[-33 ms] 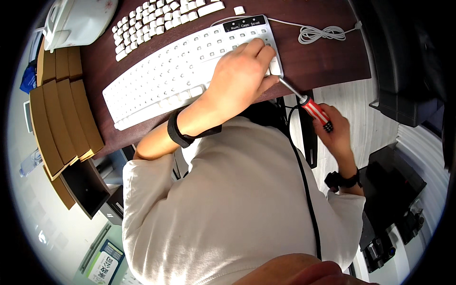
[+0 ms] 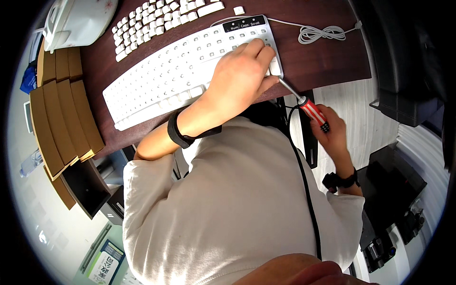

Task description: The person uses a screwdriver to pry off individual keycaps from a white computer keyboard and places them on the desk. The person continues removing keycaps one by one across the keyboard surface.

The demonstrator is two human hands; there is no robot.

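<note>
The left hand (image 2: 240,76) lies flat on the right end of a white keyboard (image 2: 180,71), its fingers (image 2: 260,50) spread over the bare key sockets and pressing the board down, closed on nothing. Just right of those fingers, the right hand (image 2: 332,130) wraps its fingers around the red-and-white handle of a screwdriver (image 2: 306,107), whose metal shaft meets the keyboard's lower right corner. Beyond the left fingers, loose white keycaps (image 2: 156,16) lie in rows on the dark desk (image 2: 327,57). Right of them sits the coiled white cable (image 2: 320,33). Far left, brown cardboard boxes (image 2: 61,109) line the desk edge.
</note>
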